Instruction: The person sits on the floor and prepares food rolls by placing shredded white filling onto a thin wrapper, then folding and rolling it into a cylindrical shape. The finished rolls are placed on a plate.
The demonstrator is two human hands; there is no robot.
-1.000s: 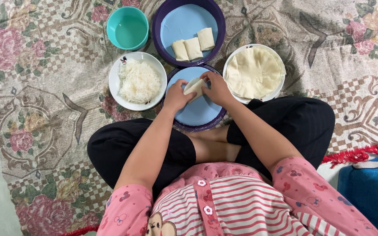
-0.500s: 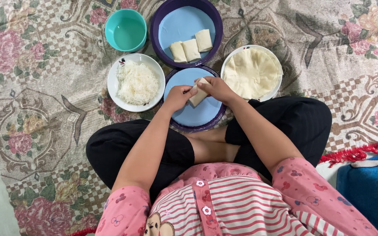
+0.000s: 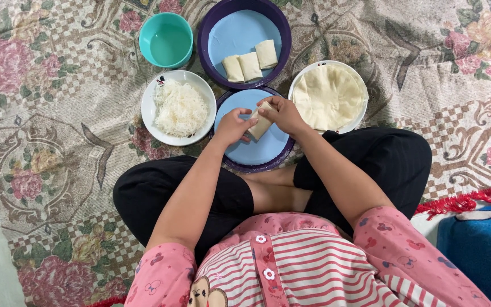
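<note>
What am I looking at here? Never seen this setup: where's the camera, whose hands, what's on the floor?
No machine here: a person sits cross-legged on a floral rug, and one camera worn on their head looks straight down, so the arms at the bottom of the picture are their own. The left hand and right hand together hold a pale rolled wrapper over a blue plate with a purple rim. Beyond it, a second blue plate carries three finished rolls. To the left sit a white plate of shredded white filling and a teal bowl; what the bowl holds is unclear. To the right, a white plate holds a stack of flat round wrappers.
</note>
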